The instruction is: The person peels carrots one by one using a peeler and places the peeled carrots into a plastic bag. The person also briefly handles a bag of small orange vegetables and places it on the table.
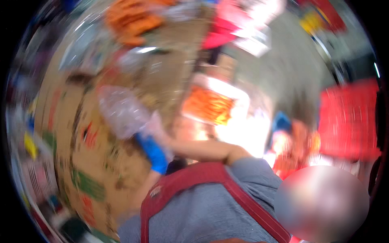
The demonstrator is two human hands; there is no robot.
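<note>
Motion blur softens the whole head view. A clear plastic bag (121,112) is over the cardboard-covered work surface (100,145), and its contents cannot be made out. My left hand (152,153) wears a blue glove and grips the bag's near end. From the right, my right hand (159,127) reaches across to the same end, beside the left one. Pale and smeared, it touches or nearly touches the bag, and its fingers cannot be told apart.
Right of the work surface, a white tray (243,95) holds orange items (209,104). A bright orange heap (133,21) lies at the far end near more plastic. A red crate (349,120) stands at right, by a person partly masked by a blurred circle (322,203).
</note>
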